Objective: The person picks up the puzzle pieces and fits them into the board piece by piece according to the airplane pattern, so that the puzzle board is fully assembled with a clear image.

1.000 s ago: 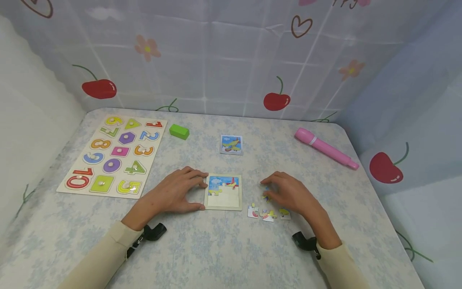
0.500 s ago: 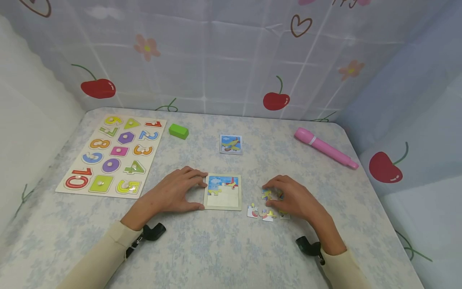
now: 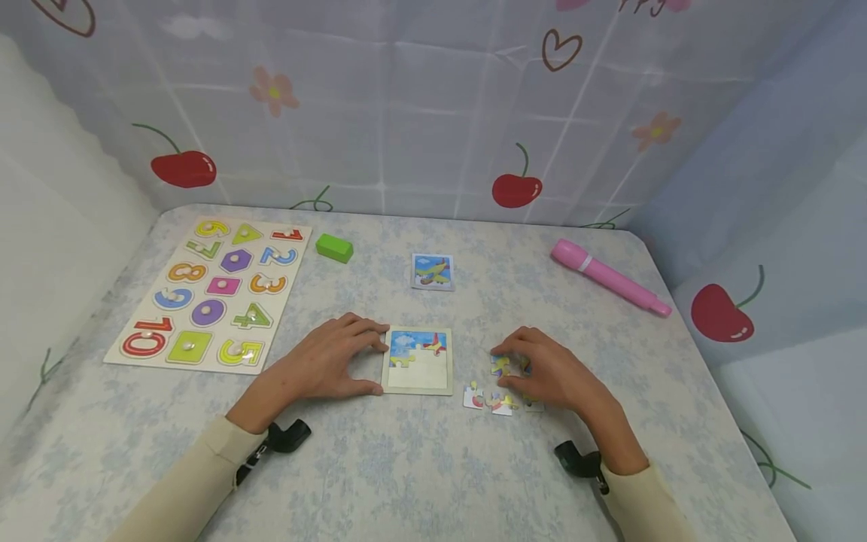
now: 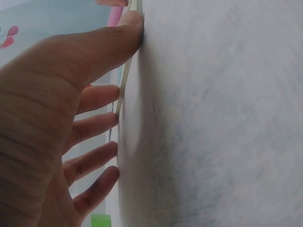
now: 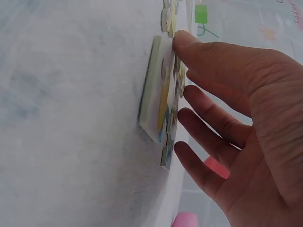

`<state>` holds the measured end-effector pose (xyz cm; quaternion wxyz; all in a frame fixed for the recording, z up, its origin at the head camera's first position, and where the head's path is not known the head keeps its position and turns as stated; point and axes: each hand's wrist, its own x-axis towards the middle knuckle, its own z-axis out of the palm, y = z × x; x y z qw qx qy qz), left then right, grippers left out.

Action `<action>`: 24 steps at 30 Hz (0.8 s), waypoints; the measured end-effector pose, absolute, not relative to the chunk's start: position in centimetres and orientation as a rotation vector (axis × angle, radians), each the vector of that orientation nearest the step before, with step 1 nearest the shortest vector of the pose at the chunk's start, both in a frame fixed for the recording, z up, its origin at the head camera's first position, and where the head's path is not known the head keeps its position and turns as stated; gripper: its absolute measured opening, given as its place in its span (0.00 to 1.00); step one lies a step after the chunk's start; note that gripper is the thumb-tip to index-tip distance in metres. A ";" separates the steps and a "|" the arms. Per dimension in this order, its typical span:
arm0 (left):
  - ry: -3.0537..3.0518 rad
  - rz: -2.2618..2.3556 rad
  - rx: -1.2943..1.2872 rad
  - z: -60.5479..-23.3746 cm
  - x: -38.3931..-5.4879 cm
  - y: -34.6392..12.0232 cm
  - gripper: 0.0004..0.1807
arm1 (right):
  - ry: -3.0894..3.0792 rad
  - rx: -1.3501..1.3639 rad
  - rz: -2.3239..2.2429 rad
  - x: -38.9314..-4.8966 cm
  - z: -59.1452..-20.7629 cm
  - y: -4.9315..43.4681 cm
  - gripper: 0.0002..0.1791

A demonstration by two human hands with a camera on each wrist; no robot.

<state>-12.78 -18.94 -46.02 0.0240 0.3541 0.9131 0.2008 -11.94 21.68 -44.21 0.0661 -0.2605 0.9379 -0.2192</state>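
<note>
My left hand (image 3: 323, 357) lies at the left edge of a square puzzle tray (image 3: 417, 391), its thumb near the lower corner and fingertips along the side. Joined jigsaw pieces (image 3: 403, 341) with blue sky and part of a red-and-yellow plane fill the tray's top and left. Right of it, my right hand (image 3: 547, 369) has thumb and index finger at opposite sides of a yellow-and-blue jigsaw piece (image 3: 500, 366), pinching it on the table. Other loose pieces (image 3: 502, 404) lie just below; some are partly hidden under this hand. In the right wrist view, the remaining fingers (image 5: 208, 127) are spread.
A small airplane picture card (image 3: 432, 272) lies behind the tray. At the left is a number-and-shape peg board (image 3: 220, 297), with a green block (image 3: 335, 248) beside it. A pink pen-shaped object (image 3: 612, 280) lies at the right rear.
My right hand has shifted slightly toward me and right, so its thumb and index finger now straddle the yellow-and-blue jigsaw piece. My left hand stays at the tray's edge.
</note>
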 end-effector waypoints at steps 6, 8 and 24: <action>2.821 0.633 1.103 -46.1 -12.8 -19.0 0.35 | 2.833 -0.825 -0.638 -12.3 -44.1 21.4 0.23; 2.823 0.632 1.107 -46.1 -12.8 -19.0 0.35 | 2.827 -0.826 -0.630 -12.4 -44.0 21.3 0.22; 2.832 0.624 1.120 -46.1 -12.8 -19.0 0.35 | 2.825 -0.825 -0.560 -13.3 -43.1 19.2 0.23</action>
